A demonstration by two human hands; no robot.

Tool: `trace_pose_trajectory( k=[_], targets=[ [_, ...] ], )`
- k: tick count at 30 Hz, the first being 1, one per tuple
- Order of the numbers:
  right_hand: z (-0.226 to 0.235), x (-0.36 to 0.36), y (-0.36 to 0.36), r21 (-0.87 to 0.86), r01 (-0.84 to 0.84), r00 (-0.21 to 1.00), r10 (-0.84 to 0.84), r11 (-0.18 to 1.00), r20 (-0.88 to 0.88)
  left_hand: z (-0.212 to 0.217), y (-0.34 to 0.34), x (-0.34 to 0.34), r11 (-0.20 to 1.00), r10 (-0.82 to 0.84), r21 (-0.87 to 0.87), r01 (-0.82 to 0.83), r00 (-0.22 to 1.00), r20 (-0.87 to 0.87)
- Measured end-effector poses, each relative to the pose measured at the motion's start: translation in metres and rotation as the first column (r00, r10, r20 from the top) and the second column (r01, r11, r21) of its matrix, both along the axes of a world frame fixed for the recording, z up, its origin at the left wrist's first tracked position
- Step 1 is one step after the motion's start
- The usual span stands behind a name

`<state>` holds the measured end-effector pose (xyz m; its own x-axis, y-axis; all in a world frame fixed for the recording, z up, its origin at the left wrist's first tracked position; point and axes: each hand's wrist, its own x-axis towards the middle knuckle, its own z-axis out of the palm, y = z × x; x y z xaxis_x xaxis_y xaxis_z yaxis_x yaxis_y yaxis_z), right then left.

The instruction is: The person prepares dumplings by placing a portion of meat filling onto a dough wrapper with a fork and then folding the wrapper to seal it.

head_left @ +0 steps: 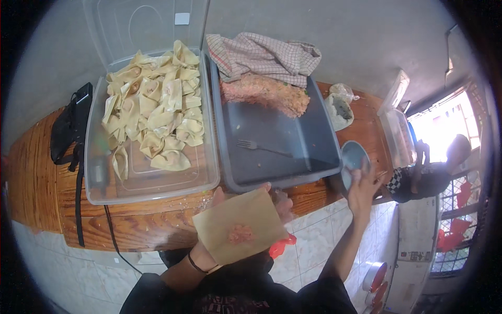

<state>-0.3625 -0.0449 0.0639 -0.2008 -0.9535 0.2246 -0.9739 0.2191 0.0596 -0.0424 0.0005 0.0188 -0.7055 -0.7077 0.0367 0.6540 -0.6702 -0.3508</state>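
My left hand [219,230] lies open under a square wrapper [238,225] with filling; my right hand's [362,186] open fingers touch the blue bowl [353,157] beside the grey tray [308,152].

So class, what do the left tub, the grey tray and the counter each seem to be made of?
Tub: clear, glossy plastic; the counter shows through its walls. Tray: probably matte grey plastic, opaque with rounded rims. Counter: varnished wood, with visible brown grain and sheen.

The left hand [219,230] is lying palm up, flat and open, its wrist bent back. The right hand [362,186] is reaching forward on an outstretched forearm, fingers [372,171] spread.
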Motion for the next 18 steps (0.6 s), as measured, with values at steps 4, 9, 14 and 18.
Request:
trace_pose_trajectory(
  k=[4, 9, 14, 18],
  targets=[
    [0.042, 0.1, 0.018, -0.254, -0.554, 0.815, 0.579, 0.793, 0.033, 0.007, 0.0, 0.002, 0.998, 0.054, -0.034, -0.05, 0.99, 0.128],
    [0.035, 0.136, 0.002, -0.07, -0.725, 0.687, 0.715, 0.685, -0.131, 0.014, 0.012, 0.013, 0.992, 0.123, -0.065, -0.11, 0.964, 0.236],
    [0.043, 0.153, 0.001, -0.101, -0.791, 0.606, 0.795, 0.604, 0.009, 0.0, 0.024, 0.026, 0.976, 0.212, 0.003, -0.218, 0.952, 0.222],
    [0.034, 0.16, -0.002, -0.226, -0.813, 0.566, 0.82, 0.536, -0.09, 0.008, 0.021, 0.025, 0.966, 0.253, -0.066, -0.251, 0.968, 0.012]
  ],
)
